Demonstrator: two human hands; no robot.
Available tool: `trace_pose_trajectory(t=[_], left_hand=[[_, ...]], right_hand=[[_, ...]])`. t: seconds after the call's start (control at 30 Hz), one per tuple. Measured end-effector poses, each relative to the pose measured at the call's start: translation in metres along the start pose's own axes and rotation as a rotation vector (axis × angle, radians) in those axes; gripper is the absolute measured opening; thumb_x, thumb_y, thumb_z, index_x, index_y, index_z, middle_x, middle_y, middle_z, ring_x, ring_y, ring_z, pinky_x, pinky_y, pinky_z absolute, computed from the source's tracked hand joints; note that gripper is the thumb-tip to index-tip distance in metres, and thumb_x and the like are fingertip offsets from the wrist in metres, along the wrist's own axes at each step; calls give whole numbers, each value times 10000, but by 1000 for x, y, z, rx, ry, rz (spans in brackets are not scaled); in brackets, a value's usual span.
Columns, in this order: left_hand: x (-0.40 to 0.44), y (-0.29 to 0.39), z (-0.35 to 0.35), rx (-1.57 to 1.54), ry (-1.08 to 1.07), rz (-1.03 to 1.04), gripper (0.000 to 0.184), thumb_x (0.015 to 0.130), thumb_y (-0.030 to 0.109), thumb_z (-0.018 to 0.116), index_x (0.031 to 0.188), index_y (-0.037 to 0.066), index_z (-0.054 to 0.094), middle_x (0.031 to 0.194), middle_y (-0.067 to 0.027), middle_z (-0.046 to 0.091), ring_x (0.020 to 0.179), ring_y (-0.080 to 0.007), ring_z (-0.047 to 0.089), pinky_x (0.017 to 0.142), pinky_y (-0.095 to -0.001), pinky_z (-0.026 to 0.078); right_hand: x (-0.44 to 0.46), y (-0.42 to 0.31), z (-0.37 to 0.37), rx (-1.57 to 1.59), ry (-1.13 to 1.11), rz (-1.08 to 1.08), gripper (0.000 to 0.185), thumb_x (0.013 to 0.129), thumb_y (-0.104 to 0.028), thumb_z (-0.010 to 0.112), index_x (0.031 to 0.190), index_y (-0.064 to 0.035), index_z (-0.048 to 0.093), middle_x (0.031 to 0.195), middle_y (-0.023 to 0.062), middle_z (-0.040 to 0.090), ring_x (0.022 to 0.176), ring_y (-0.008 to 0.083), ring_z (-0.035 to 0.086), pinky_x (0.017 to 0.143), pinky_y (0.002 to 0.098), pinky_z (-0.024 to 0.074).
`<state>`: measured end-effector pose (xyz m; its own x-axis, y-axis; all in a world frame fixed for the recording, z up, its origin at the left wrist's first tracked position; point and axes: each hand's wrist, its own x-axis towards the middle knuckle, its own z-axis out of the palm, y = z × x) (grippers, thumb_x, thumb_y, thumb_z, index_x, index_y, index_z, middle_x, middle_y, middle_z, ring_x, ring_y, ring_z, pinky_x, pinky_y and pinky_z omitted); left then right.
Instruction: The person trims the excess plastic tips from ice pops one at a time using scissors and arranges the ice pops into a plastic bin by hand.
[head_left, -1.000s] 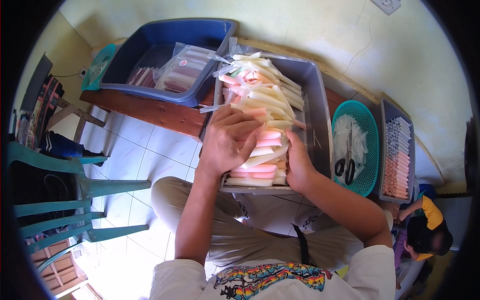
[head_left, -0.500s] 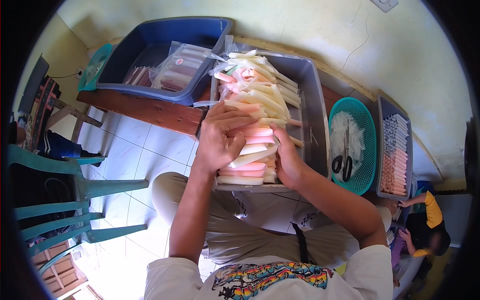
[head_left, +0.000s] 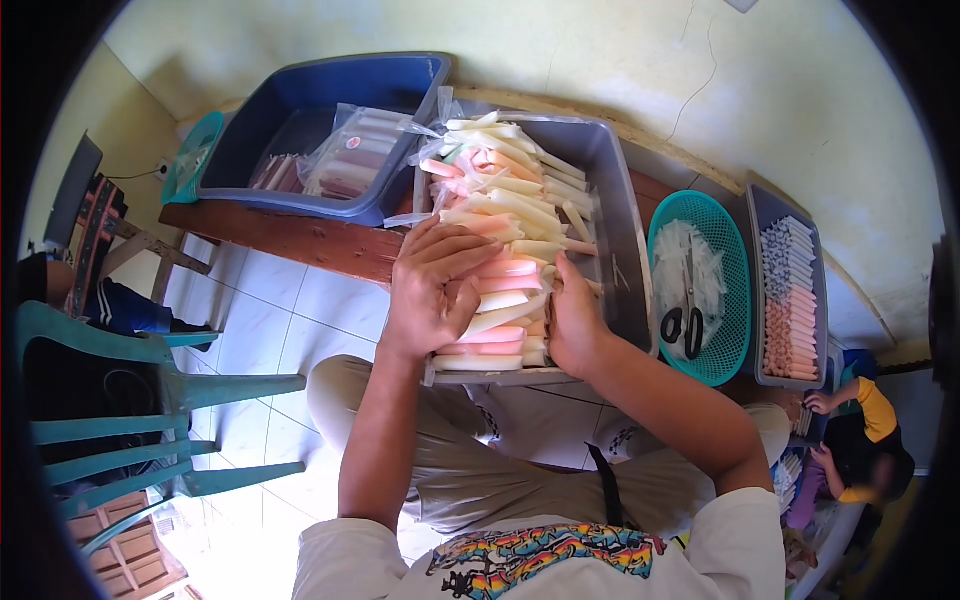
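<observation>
A grey tub [head_left: 625, 250] in front of me holds many slim plastic tubes of pink, cream and orange, which look like ice pops [head_left: 490, 336]. At the near end they lie stacked in rows, while farther back they are piled loosely. My left hand [head_left: 432, 290] curls over the left ends of the stack, fingers bent and pressed on the pops. Against the right ends sits my right hand [head_left: 578, 322], thumb uppermost, its other fingers partly hidden. The stack is held between both hands.
Left, a blue tub [head_left: 300, 200] holds a bag of purplish tubes [head_left: 355, 150] on a wooden bench [head_left: 290, 235]. Right, a teal basket [head_left: 745, 290] holds scissors [head_left: 683, 325] and plastic scraps; beyond is another tub of tubes [head_left: 790, 300]. A person [head_left: 860, 440] sits lower right, near-left a green chair [head_left: 110, 430].
The view has shifted slightly. My right thumb has shifted a little from the pop ends toward the right side of the stack; my left hand stays on the stack.
</observation>
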<state>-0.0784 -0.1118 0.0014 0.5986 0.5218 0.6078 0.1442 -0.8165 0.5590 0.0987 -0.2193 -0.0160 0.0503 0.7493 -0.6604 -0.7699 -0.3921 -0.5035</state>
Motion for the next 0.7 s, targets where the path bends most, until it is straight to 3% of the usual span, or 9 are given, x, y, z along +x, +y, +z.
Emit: trace_pose_trajectory(t=[0.03, 0.1, 0.3, 0.33, 0.43, 0.53, 0.7], left_hand=[[0, 0, 1, -8, 4, 2, 440, 773, 184, 640, 1135, 21, 828, 1101, -170, 807, 1145, -370, 728, 1198, -563, 409], [2, -1, 3, -20, 9, 5, 442, 771, 190, 630, 1126, 21, 829, 1104, -171, 807, 1148, -371, 727, 1199, -561, 408], [4, -3, 2, -38, 4, -31, 479, 741, 216, 594, 1108, 12, 825, 1111, -184, 806, 1152, -381, 727, 1205, -567, 398], [4, -2, 3, -33, 19, -10, 473, 709, 169, 588, 1089, 13, 824, 1100, -183, 807, 1113, -374, 729, 1187, -557, 420], [4, -1, 1, -17, 33, 23, 468, 683, 118, 583, 1071, 8, 820, 1091, -181, 808, 1077, -369, 732, 1163, -547, 445], [5, 2, 1, 2, 24, 41, 453, 700, 101, 583, 1076, -3, 814, 1095, -180, 807, 1086, -371, 733, 1155, -547, 448], [1, 2, 2, 18, 28, 52, 425, 732, 68, 590, 1089, -8, 808, 1109, -184, 804, 1100, -369, 732, 1153, -539, 451]], right_hand=[[0, 1, 0, 4, 4, -3, 779, 1105, -680, 369, 1589, -83, 492, 1558, 127, 605, 1413, 270, 598, 1217, 447, 436], [1, 1, 3, -3, -23, -3, 761, 1097, -706, 380, 1557, -111, 495, 1471, 155, 650, 1305, 302, 692, 1137, 470, 541], [-15, -1, 17, -27, -171, -104, 834, 1085, -756, 344, 1590, -103, 464, 1509, 163, 628, 1355, 310, 662, 1175, 472, 525], [-16, -4, 15, -24, -171, -110, 834, 1085, -756, 344, 1590, -103, 464, 1509, 163, 628, 1355, 310, 662, 1175, 472, 525], [-15, -4, 7, 19, -231, 23, 799, 1103, -716, 358, 1612, -108, 462, 1570, 122, 591, 1413, 282, 605, 1230, 468, 441], [-5, 5, 1, 83, -97, -124, 753, 1119, -671, 362, 1612, -109, 453, 1573, 124, 584, 1424, 287, 593, 1227, 479, 441], [14, 3, -14, 64, 65, -7, 678, 1139, -601, 373, 1603, -114, 462, 1569, 110, 585, 1424, 277, 584, 1222, 476, 442]])
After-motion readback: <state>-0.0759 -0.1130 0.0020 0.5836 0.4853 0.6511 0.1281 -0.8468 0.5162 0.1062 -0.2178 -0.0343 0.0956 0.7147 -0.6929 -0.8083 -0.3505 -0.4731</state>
